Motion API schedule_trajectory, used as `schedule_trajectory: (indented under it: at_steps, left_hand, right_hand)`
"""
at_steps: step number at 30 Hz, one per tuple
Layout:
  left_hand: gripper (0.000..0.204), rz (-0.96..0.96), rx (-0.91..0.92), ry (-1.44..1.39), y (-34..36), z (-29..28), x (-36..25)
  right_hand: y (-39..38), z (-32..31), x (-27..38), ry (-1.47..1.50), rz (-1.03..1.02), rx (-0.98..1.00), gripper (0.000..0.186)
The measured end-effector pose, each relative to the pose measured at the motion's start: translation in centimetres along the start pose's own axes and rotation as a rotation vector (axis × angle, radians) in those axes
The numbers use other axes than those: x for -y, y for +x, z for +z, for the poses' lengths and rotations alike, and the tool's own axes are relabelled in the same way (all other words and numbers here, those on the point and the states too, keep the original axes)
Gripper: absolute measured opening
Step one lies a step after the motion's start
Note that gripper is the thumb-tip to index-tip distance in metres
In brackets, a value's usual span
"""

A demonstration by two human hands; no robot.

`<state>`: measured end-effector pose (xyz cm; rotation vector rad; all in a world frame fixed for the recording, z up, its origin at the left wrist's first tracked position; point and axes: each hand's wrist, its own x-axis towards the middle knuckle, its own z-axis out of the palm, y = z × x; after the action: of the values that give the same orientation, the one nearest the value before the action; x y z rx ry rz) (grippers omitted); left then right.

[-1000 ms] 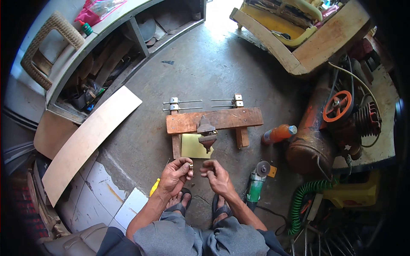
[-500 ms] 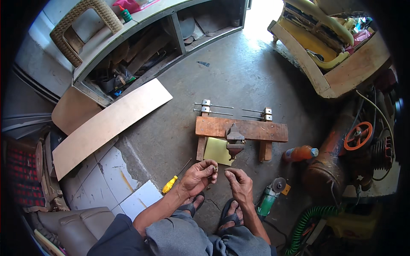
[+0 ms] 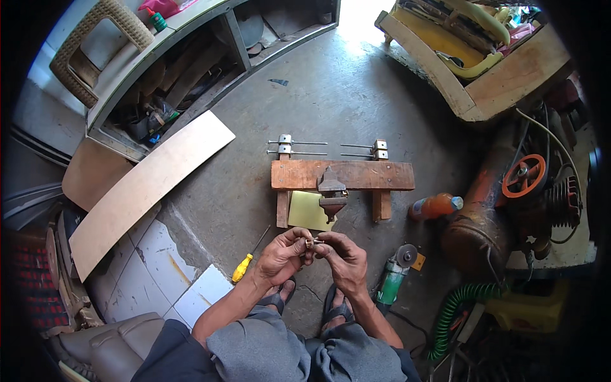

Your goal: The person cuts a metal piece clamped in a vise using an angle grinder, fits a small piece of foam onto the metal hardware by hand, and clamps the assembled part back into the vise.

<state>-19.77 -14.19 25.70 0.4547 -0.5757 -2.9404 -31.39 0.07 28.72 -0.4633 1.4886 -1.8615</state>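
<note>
A small metal piece point(image 3: 310, 243) is pinched at the fingertips of the left hand point(image 3: 280, 260), on the near side of the vise point(image 3: 332, 194). It is met by the right hand point(image 3: 344, 262); whether it is gripped there too cannot be told.

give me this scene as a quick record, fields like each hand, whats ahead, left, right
left hand: pinching a small metal piece
right hand: fingers at the same piece; exact grip unclear
ahead: wooden stand with a vise mounted on it; yellow sheet beneath
left: yellow-handled screwdriver on the floor
right: green angle grinder, bottle of orange liquid, rusty air compressor
</note>
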Motion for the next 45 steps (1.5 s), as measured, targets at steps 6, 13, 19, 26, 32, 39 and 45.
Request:
schedule_trajectory:
  at_steps: [6, 13, 19, 26, 32, 39, 45]
  left_hand:
    - [0.015, -0.016, -0.051, 0.057, -0.2, 0.5, -0.1]
    - [0.015, 0.009, -0.055, 0.197, -0.4, 0.1, -0.5]
    - [0.017, 0.044, -0.083, 0.256, -0.4, -0.4, -0.5]
    - [0.017, 0.045, -0.019, 0.177, -0.2, 0.2, -0.3]
    - [0.016, 0.088, -0.114, 0.471, -0.4, 0.9, -1.0]
    - [0.011, 0.107, -0.162, 0.77, -0.6, 2.1, -1.8]
    - [0.011, 0.148, -0.093, 0.801, -0.6, 1.3, -1.5]
  right_hand:
    - [0.0, -0.3, 0.6, -0.207, -0.108, 0.055, 0.021]
    - [0.0, -0.5, 0.8, -0.286, -0.086, 0.061, 0.02]
    - [-0.2, 0.2, 1.3, -0.229, -0.073, 0.092, 0.021]
    - [-0.2, -0.1, 0.6, -0.12, -0.016, 0.046, 0.02]
    - [-0.3, -0.2, 0.5, -0.18, 0.015, 0.048, 0.021]
    - [-0.5, -0.3, 0.5, -0.042, 0.233, 0.032, 0.027]
    - [-0.2, -0.7, 0.5, -0.075, 0.475, 0.059, 0.039]
